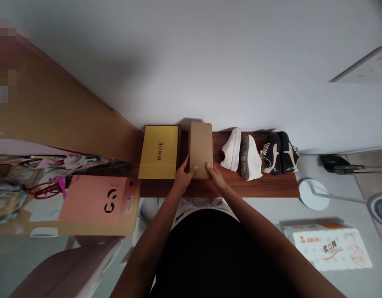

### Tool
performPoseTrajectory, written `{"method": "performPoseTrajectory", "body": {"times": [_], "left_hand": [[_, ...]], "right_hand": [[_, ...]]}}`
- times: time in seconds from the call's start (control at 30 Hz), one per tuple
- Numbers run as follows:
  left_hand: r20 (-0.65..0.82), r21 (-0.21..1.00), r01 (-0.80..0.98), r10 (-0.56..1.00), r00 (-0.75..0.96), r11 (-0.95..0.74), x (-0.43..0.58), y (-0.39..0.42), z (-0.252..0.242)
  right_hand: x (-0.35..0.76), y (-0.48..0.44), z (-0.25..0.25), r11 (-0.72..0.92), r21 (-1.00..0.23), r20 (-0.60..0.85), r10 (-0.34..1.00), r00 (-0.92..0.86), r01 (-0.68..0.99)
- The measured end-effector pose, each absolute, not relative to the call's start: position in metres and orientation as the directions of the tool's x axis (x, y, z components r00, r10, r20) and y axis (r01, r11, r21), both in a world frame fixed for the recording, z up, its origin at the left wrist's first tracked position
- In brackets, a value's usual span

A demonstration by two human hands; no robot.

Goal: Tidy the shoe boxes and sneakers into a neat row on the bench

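Note:
A plain brown cardboard box (pixel 201 145) stands on a dark reddish wooden shelf (pixel 166 189), between a yellow box (pixel 159 152) lettered MMOK and a row of shoes. My left hand (pixel 185 176) grips the near left corner of the brown box. At its near right corner my right hand (pixel 215 176) is closed on the same box, thumb on top. To the right, one white sneaker (pixel 231 151) lies tilted and another white shoe (pixel 252 159) rests on its side with its sole showing. Beyond them sits a pair of black and white sneakers (pixel 271 153).
Left of the shelf is a desk (pixel 85 229) with a pink box (pixel 94 198), red-handled scissors (pixel 44 190) and clutter. A pink chair (pixel 66 269) stands below it. On the floor at right are a tissue pack (pixel 332 248) and a round white base (pixel 314 194). A wall runs behind.

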State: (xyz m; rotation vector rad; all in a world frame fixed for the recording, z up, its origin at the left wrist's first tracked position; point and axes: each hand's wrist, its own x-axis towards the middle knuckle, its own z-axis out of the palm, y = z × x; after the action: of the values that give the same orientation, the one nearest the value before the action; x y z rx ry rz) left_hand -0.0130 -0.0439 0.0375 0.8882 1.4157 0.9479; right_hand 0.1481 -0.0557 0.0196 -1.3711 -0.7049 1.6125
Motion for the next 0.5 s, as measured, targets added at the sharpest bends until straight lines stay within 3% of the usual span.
{"method": "performPoseTrajectory", "body": {"times": [0.2, 0.37, 0.5], "left_hand": [[-0.449, 0.883, 0.079, 0.881, -0.148, 0.463, -0.01, -0.036, 0.011], [-0.574, 0.762, 0.173, 0.774, -0.265, 0.624, -0.001, -0.021, -0.025], [-0.583, 0.784, 0.115, 0.786, -0.204, 0.611, -0.001, -0.021, -0.039]], "right_hand": [[0.184, -0.057, 0.012, -0.359, -0.928, -0.368, 0.926, 0.088, -0.098], [0.216, -0.061, -0.002, -0.292, -0.956, -0.289, 0.948, 0.132, 0.008], [0.231, -0.059, -0.003, -0.226, -0.964, -0.207, 0.969, 0.136, 0.14]]}}
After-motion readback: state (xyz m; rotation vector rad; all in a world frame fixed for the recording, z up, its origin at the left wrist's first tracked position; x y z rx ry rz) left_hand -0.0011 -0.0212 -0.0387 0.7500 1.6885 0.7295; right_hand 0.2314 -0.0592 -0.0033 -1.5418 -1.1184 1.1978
